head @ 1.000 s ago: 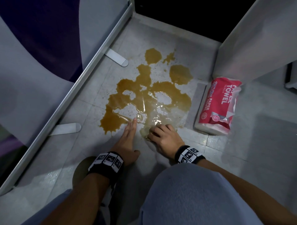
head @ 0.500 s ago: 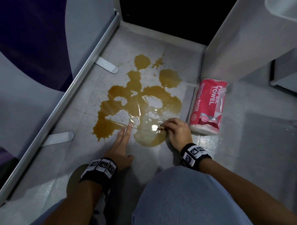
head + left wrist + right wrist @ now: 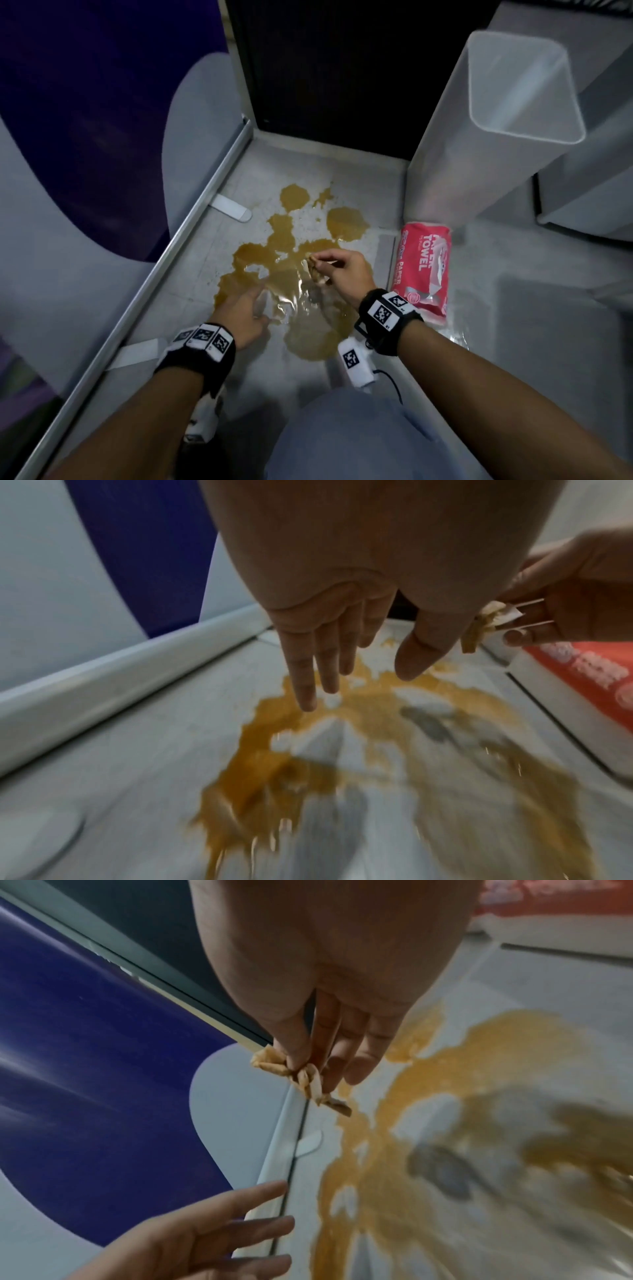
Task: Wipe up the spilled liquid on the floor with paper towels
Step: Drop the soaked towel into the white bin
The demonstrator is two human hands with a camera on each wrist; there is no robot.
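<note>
A brown spill (image 3: 291, 246) spreads in blotches over the grey tiled floor (image 3: 513, 325). My right hand (image 3: 329, 265) is lifted above the spill and pinches a small, soaked, brown-stained scrap of paper towel (image 3: 298, 1073) between thumb and fingers; the scrap (image 3: 486, 623) also shows in the left wrist view. My left hand (image 3: 246, 305) hovers flat over the spill's near left edge, fingers (image 3: 308, 669) straight and holding nothing. A red pack of paper towels (image 3: 423, 274) lies on the floor to the right of the spill.
A tall translucent bin (image 3: 489, 126) stands behind the pack at the right. A white and purple panel with a metal rail (image 3: 164, 267) borders the floor on the left. A dark opening (image 3: 325, 68) lies beyond the spill. My knee (image 3: 342, 438) is below.
My right hand has risen off the floor and moved forward over the spill, carrying the soaked scrap. The left hand has lifted slightly. The head view has tilted up, showing the bin.
</note>
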